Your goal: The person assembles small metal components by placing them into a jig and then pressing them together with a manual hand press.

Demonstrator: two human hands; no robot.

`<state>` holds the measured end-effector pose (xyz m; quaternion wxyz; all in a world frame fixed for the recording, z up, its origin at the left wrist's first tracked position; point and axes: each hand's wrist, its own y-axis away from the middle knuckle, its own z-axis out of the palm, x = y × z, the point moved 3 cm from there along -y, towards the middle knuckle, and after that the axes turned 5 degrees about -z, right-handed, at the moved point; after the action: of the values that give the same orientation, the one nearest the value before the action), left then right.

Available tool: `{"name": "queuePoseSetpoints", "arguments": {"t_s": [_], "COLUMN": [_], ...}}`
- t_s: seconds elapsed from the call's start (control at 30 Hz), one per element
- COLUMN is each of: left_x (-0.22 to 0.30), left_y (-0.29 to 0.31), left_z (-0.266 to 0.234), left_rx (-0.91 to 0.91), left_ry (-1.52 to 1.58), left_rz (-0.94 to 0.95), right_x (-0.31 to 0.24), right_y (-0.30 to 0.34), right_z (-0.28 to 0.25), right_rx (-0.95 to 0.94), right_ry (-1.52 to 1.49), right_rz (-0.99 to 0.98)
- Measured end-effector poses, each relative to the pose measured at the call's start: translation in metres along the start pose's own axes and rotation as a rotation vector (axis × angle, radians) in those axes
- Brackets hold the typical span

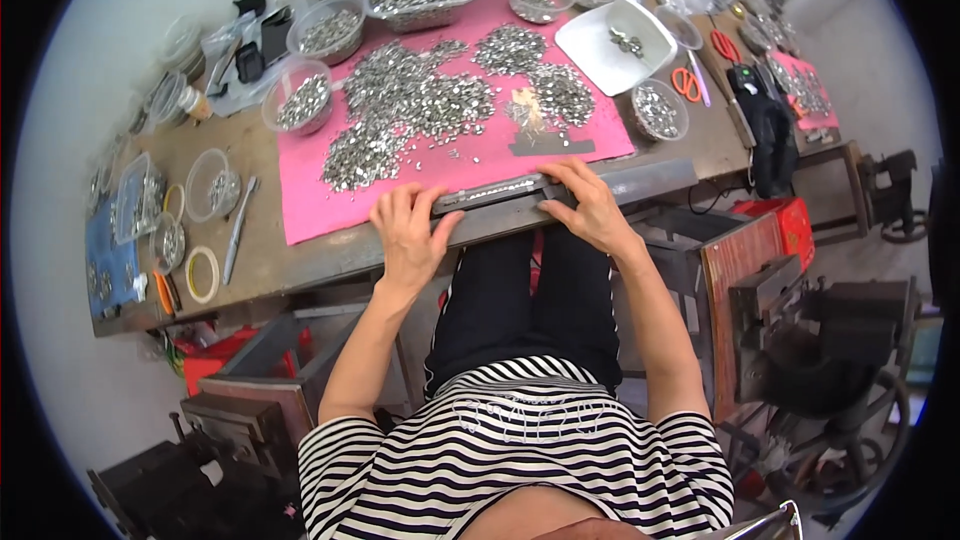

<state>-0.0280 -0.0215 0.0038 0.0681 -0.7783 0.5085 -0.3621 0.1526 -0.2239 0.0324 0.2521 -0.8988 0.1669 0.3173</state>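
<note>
At the table's front edge lies a long dark metal bar [470, 202] with a row of small silver pieces set along its top. My left hand [407, 235] grips the bar's left end between thumb and fingers. Around the right end, my right hand [592, 206] is closed with the fingers on the far side and the thumb on the near side. Beyond the bar, loose piles of small silver metal pieces [420, 100] cover much of a pink mat [300, 205]. A flat grey strip [552, 147] lies on the mat near my right hand.
Tubs of silver pieces, including a large one [420, 15], line the back. A white tray [590, 50] holds a few pieces. Orange-handled scissors [686, 85] lie at the right. A tape ring [203, 275] and a pen-like tool [240, 230] lie left. Machines [830, 330] stand beside the table.
</note>
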Motion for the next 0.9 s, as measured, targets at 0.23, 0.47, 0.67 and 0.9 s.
{"name": "queuePoseSetpoints", "arguments": {"t_s": [0.23, 0.47, 0.67, 0.9], "left_x": [0.033, 0.179, 0.361, 0.487], "left_y": [-0.019, -0.057, -0.032, 0.012], "left_z": [0.02, 0.103, 0.207, 0.296], "left_rx": [-0.052, -0.551, -1.031, -1.326], "left_ry": [0.28, 0.823, 1.084, 1.185], "left_rz": [0.114, 0.302, 0.31, 0.207], "right_x": [-0.015, -0.047, -0.061, -0.038], "right_y": [0.043, 0.173, 0.313, 0.372], "right_z": [-0.04, -0.151, -0.206, -0.215], "right_rx": [0.131, 0.469, 0.844, 1.061], "right_ry": [0.046, 0.267, 0.511, 0.641], "right_rz": [-0.066, 0.203, 0.565, 0.807]}}
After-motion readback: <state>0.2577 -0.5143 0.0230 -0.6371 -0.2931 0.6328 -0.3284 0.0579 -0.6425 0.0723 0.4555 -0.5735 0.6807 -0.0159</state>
